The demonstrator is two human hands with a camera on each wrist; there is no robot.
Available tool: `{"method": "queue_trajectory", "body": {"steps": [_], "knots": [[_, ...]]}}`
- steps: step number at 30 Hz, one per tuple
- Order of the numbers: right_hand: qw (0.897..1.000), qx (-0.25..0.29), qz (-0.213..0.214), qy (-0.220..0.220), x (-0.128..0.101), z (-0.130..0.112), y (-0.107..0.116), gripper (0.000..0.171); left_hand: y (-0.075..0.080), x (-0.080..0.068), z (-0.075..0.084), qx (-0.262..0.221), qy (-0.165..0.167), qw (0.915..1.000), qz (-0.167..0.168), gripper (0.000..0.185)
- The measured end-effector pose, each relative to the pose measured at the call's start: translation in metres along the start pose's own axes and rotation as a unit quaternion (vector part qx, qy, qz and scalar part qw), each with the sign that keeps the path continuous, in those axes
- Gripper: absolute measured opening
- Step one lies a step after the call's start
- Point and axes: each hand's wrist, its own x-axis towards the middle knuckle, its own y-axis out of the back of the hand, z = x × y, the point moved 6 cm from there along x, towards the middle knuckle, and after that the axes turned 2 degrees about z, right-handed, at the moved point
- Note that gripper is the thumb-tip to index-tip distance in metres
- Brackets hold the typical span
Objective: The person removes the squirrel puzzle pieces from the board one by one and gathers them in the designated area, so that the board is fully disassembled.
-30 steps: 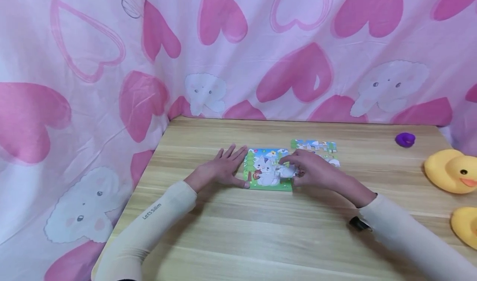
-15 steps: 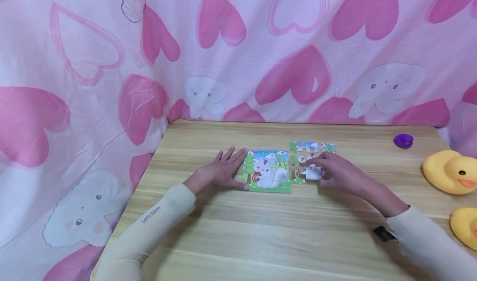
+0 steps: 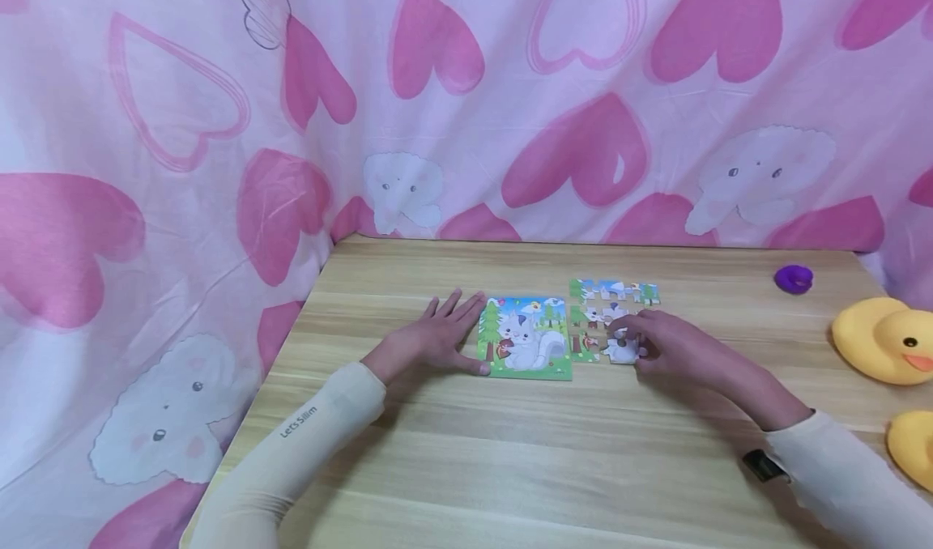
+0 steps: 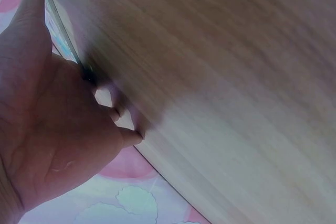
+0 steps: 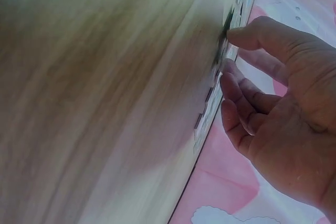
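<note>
A picture card (image 3: 526, 338) showing a white cartoon cat lies flat in the middle of the wooden table (image 3: 510, 452). My left hand (image 3: 455, 332) rests flat beside it, thumb against the card's lower left corner; in the left wrist view the left hand (image 4: 47, 129) lies straight along the card's edge (image 4: 60, 30). Right of the card sits a partly joined jigsaw (image 3: 614, 294). My right hand (image 3: 636, 340) pinches a mostly white puzzle piece (image 3: 622, 353) at the jigsaw's near edge. From the right wrist, the right hand (image 5: 231, 72) curls its thumb and fingers at the pieces' edge (image 5: 207, 111).
Two yellow rubber ducks (image 3: 885, 340) (image 3: 911, 444) sit at the table's right edge, with a small purple object (image 3: 793, 278) behind them. A pink heart-print cloth (image 3: 437, 87) hangs close along the back and left sides. A black band (image 3: 761, 464) shows at my right wrist.
My right hand carried the white piece from over the picture card rightward to the jigsaw and lowered it at its near edge. The left hand stayed put.
</note>
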Motion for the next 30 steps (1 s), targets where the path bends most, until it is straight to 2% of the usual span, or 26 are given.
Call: {"method": "queue_trajectory", "body": {"steps": [8, 16, 22, 30], "knots": [[1.0, -0.005, -0.016, -0.014, 0.001, 0.001, 0.0, 0.058, -0.001, 0.001, 0.0, 0.0, -0.005, 1.0, 0.006, 0.127], [1.0, -0.003, -0.016, 0.004, 0.005, -0.007, 0.006, 0.057, -0.001, 0.002, -0.001, 0.007, -0.005, 1.0, 0.005, 0.127], [1.0, 0.01, -0.001, 0.017, 0.012, -0.023, 0.0, 0.053, -0.001, 0.002, -0.001, 0.001, 0.001, 1.0, 0.0, 0.127], [1.0, 0.008, 0.008, 0.027, 0.028, -0.055, -0.02, 0.053, 0.001, 0.001, -0.001, -0.007, 0.003, 1.0, -0.002, 0.127]]}}
